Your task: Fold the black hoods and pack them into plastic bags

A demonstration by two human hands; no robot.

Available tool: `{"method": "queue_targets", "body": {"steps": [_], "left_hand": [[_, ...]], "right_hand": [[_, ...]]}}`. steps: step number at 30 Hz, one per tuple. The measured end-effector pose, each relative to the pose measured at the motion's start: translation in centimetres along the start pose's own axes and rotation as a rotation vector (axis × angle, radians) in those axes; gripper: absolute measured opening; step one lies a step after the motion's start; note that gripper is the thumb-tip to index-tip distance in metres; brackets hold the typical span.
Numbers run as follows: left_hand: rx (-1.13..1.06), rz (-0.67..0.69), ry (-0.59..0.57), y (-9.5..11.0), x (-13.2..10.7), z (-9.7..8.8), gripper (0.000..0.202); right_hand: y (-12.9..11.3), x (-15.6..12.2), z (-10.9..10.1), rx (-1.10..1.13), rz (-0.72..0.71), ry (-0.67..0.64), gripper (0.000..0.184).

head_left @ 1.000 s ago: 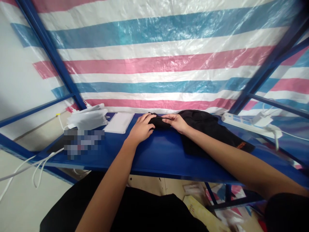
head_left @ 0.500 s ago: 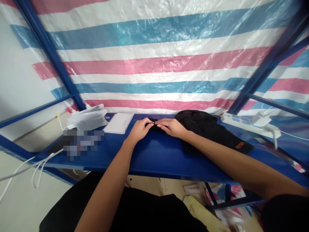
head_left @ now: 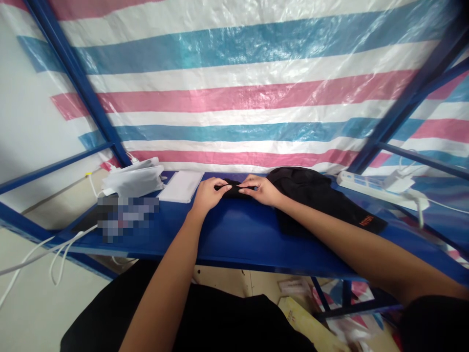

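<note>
A small bundle of black cloth (head_left: 234, 191), folded or rolled, lies on the blue shelf (head_left: 234, 239) between my hands. My left hand (head_left: 212, 192) pinches its left end, thumb toward me and fingers behind. At the other end, my right hand (head_left: 261, 189) grips the cloth between thumb and fingers. Just right of that hand lies a larger crumpled black garment (head_left: 304, 183) with orange lettering near its edge, partly behind my right forearm. What kind of item the small cloth is, I cannot tell.
A flat white box (head_left: 181, 187) lies left of my hands, beside a white plastic packet (head_left: 134, 177) with cables. To the right is a white power strip (head_left: 381, 189) with plugs. Blue metal posts frame the shelf, and a striped plastic sheet (head_left: 234, 98) hangs behind it.
My hands have moved slightly apart, so more of the black cloth shows between them. My right fingers, flatter before, are now more bent. The larger garment stays put.
</note>
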State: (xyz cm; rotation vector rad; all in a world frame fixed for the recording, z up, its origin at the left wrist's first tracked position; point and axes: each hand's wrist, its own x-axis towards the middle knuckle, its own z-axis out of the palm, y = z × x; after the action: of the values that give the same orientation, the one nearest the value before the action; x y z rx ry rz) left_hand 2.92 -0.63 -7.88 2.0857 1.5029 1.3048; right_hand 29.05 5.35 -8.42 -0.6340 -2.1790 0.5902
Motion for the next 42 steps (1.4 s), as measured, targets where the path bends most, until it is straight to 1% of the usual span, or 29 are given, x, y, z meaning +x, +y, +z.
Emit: {"method": "queue_targets", "body": {"steps": [3,5,7,9,11,14,16,17,18,19,20,21,22,23,25,27,29,32,33,34,35,37,39,40,42], "left_hand": [[-0.129,-0.114,-0.042,-0.9,0.2,-0.3,0.022],[-0.156,-0.160,-0.067,-1.3,0.3,-0.4,0.027],[-0.141,-0.201,-0.091,-1.6,0.3,-0.5,0.032],[-0.115,-0.234,-0.114,-1.8,0.4,-0.3,0.035],[-0.093,-0.257,-0.113,-1.8,0.4,-0.1,0.033],[-0.034,-0.274,-0.075,-1.2,0.3,0.2,0.019],[0.084,-0.207,0.018,-0.2,0.1,0.3,0.008],[0.170,-0.131,0.067,0.5,-0.1,0.3,0.005],[0.263,-0.026,0.092,1.3,-0.4,0.3,0.009],[0.354,0.092,0.077,2.2,-0.7,0.4,0.015],[0.435,0.198,0.027,3.0,-1.1,0.6,0.020],[0.499,0.273,-0.045,3.8,-1.4,0.8,0.024],[0.546,0.309,-0.111,4.5,-1.9,1.0,0.026],[0.579,0.311,-0.152,5.0,-2.3,1.3,0.023],[0.607,0.271,-0.172,5.6,-3.1,1.8,0.019],[0.600,0.254,-0.189,5.6,-3.6,1.9,0.030],[0.582,0.254,-0.224,5.2,-3.8,1.6,0.037],[0.543,0.248,-0.248,4.3,-3.5,1.0,0.039],[0.530,0.249,-0.250,4.1,-3.3,0.8,0.039],[0.518,0.252,-0.251,3.8,-3.2,0.7,0.038],[0.509,0.255,-0.252,3.6,-3.0,0.6,0.037],[0.501,0.262,-0.256,3.2,-2.9,0.6,0.036],[0.514,0.264,-0.255,2.9,-2.9,0.7,0.038],[0.528,0.262,-0.253,2.8,-3.0,0.8,0.041],[0.564,0.254,-0.251,2.7,-3.1,0.9,0.046]], "right_hand": [[0.2,0.2,0.0,0.159,0.155,0.000,0.039],[0.3,0.3,-0.1,0.270,0.252,0.012,0.044],[0.2,0.4,-0.1,0.348,0.319,0.012,0.042],[0.1,0.4,-0.1,0.396,0.353,0.000,0.041],[-0.1,0.5,-0.1,0.443,0.383,0.000,0.042],[-0.4,0.6,-0.1,0.510,0.470,-0.001,0.045],[-0.7,0.8,-0.1,0.523,0.556,-0.014,0.046],[-0.9,0.9,-0.1,0.521,0.594,-0.020,0.046],[-1.0,1.0,-0.2,0.512,0.623,-0.024,0.045],[-1.1,1.0,-0.2,0.501,0.642,-0.029,0.044],[-1.1,1.1,-0.2,0.490,0.652,-0.031,0.043],[-1.1,1.1,-0.2,0.480,0.656,-0.030,0.042],[-1.0,1.1,-0.1,0.469,0.655,-0.026,0.041],[-0.9,1.1,0.0,0.458,0.651,-0.016,0.040],[-0.5,0.8,0.3,0.432,0.618,0.007,0.040],[-0.3,0.5,0.7,0.350,0.522,0.019,0.040],[-0.6,0.2,0.8,0.182,0.351,0.048,0.037],[-1.7,-0.2,0.5,-0.121,0.024,0.090,0.027],[-2.2,-0.4,0.3,-0.192,-0.065,0.066,0.026],[-2.6,-0.6,0.1,-0.246,-0.131,0.014,0.027],[-3.0,-0.8,-0.1,-0.287,-0.171,-0.047,0.029],[-3.3,-1.2,-0.4,-0.344,-0.193,-0.148,0.040],[-3.2,-1.5,-0.4,-0.382,-0.176,-0.179,0.051],[-3.1,-1.6,-0.4,-0.392,-0.163,-0.179,0.051],[-2.8,-1.5,-0.3,-0.399,-0.137,-0.177,0.043]]}}
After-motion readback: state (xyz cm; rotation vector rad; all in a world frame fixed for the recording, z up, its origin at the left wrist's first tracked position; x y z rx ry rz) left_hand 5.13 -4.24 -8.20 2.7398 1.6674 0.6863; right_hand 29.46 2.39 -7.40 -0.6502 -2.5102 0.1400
